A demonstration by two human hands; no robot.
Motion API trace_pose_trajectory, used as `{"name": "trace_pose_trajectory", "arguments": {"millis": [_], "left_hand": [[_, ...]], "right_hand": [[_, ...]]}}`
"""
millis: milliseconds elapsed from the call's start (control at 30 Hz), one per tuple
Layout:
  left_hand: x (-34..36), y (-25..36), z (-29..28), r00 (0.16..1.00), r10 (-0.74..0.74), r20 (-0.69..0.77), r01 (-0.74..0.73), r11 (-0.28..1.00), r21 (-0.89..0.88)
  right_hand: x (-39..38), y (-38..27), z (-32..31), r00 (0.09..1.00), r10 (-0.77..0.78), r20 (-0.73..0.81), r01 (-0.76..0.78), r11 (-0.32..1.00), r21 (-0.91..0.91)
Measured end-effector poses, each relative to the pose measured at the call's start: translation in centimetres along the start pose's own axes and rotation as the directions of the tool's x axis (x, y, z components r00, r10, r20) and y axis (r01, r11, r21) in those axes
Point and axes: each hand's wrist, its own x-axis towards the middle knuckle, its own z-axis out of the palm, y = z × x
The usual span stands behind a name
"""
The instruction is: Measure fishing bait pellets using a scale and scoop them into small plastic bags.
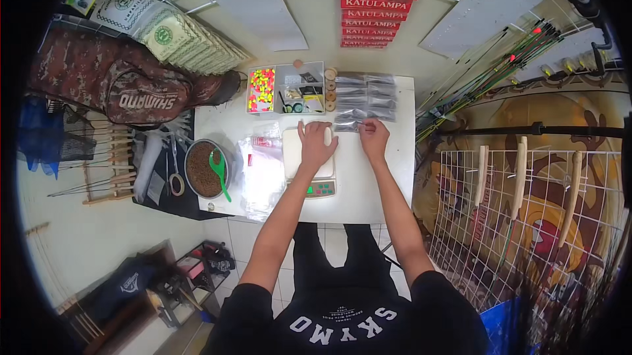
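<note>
My left hand (318, 145) lies over the white pan of a digital kitchen scale (325, 188), fingers spread, with pale surface showing between thumb and finger. My right hand (374, 137) is closed in a pinch at the near edge of the dark sealed packets (365, 103); what its fingertips hold is too small to make out. The packets lie in two overlapping columns. Left of the scale is a pile of clear plastic bags (262, 180). Beyond them stands a metal bowl (189, 169) of brown granules with a green spoon (218, 169) in it.
A sectioned box (318, 73) at the table's back holds bright pellets (261, 89) and small items. Round wooden pieces (330, 85) line its right side. Scissors (174, 180) lie left of the bowl. Fishing rods (487, 65) and a wire rack (526, 190) stand to the right.
</note>
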Motion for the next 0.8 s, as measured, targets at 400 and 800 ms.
{"name": "trace_pose_trajectory", "arguments": {"millis": [400, 800], "left_hand": [[-3.2, 1.6, -0.9, 0.973, -0.028, -0.231, 0.011, 0.997, -0.076], [-1.8, 0.6, -0.5, 0.983, -0.123, -0.137, 0.108, 0.988, -0.112]], "right_hand": [[-1.4, -2.8, -0.6, 0.967, -0.247, -0.056, 0.23, 0.949, -0.215], [-2.3, -2.0, 0.5, 0.929, -0.355, 0.102, 0.363, 0.827, -0.43]]}}
